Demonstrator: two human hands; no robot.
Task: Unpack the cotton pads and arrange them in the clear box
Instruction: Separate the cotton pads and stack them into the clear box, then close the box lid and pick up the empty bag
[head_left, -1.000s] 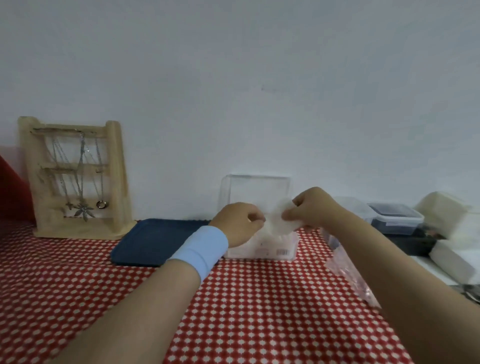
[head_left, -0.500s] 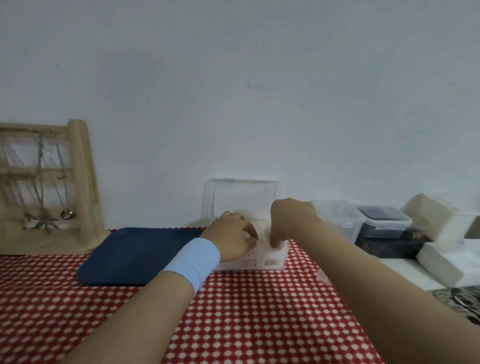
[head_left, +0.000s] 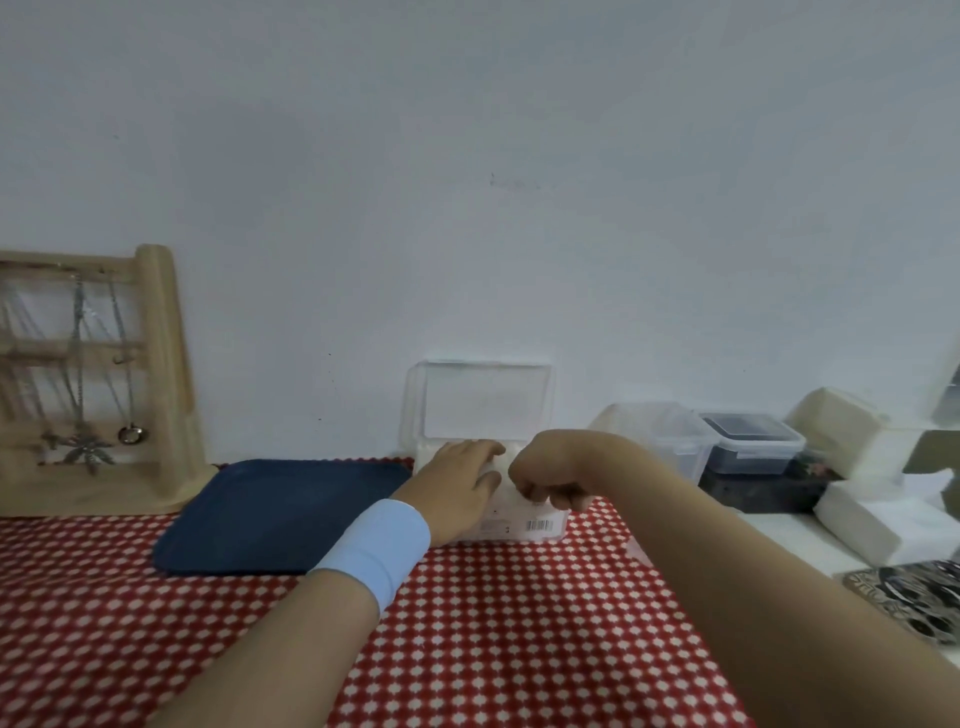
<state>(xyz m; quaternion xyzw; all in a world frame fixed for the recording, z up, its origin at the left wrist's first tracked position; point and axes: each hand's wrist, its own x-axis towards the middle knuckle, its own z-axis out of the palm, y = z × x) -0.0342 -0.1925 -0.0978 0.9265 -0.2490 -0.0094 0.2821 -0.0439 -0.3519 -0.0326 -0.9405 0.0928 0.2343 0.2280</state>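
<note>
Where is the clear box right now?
In the head view the clear box sits centre, against the wall, lid up, just right of the blue tray, with the left hand and right hand at it.

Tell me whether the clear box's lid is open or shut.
Open. The lid stands upright against the wall behind the clear box, and both hands reach into the uncovered top.

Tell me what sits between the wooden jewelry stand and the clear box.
A dark blue tray lies flat on the checkered cloth between the jewelry stand and the clear box, per the head view.
</note>
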